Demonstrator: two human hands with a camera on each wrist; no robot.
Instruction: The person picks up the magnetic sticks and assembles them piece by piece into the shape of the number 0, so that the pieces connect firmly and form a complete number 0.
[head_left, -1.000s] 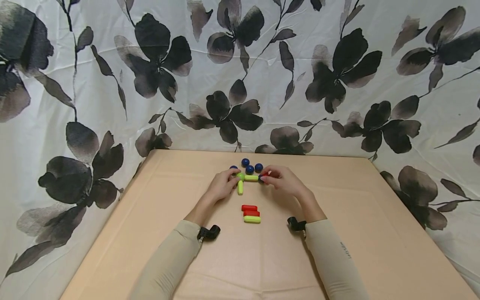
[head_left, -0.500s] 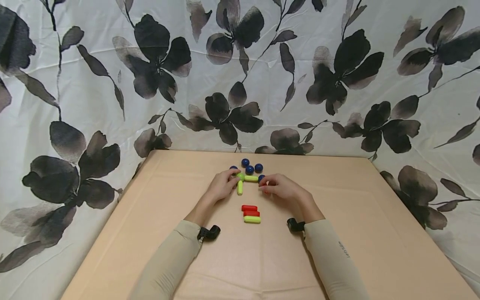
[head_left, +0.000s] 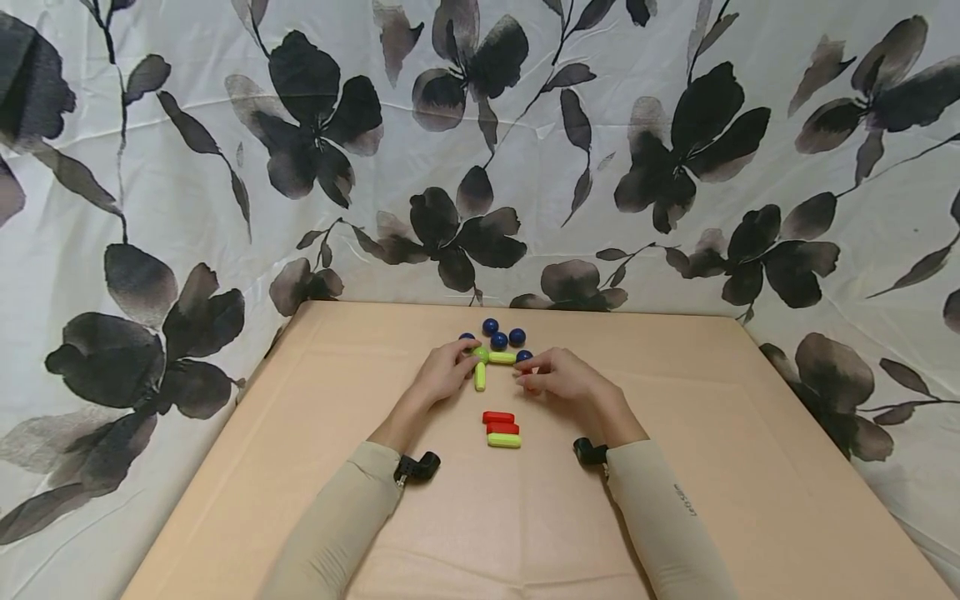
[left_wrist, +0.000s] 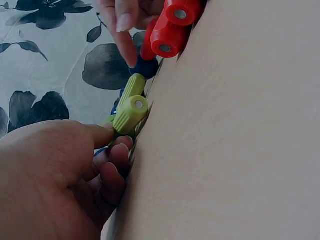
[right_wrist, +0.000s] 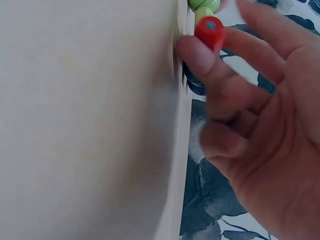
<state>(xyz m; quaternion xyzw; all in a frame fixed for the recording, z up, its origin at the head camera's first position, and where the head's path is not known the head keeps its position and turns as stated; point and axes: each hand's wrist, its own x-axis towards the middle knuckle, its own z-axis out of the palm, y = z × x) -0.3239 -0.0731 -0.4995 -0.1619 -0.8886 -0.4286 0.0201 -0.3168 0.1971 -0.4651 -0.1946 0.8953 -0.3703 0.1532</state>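
My left hand (head_left: pixel 442 372) pinches a green ball (head_left: pixel 481 354) between thumb and fingers. Two yellow-green magnetic sticks join that ball: one stick (head_left: pixel 502 357) runs right to a blue ball (head_left: pixel 523 357), the other stick (head_left: pixel 480 377) points toward me. With thumb and fingertips, my right hand (head_left: pixel 566 379) pinches a red magnetic stick (right_wrist: pixel 212 32), mostly hidden by the fingers in the head view. In the left wrist view this red stick (left_wrist: pixel 148 42) meets the blue ball. Another blue ball (head_left: pixel 467 337) shows partly behind the left fingers.
Several loose blue balls (head_left: pixel 498 340) lie just beyond the joined pieces. Nearer me, two red sticks (head_left: pixel 500 423) and a yellow-green stick (head_left: pixel 504 441) lie side by side. The tan tabletop (head_left: pixel 675 467) ends at a floral curtain (head_left: pixel 570 150).
My right hand has shifted slightly toward me, and the red stick has swung from the blue ball's right side to its near side. My left hand stays on the green ball.
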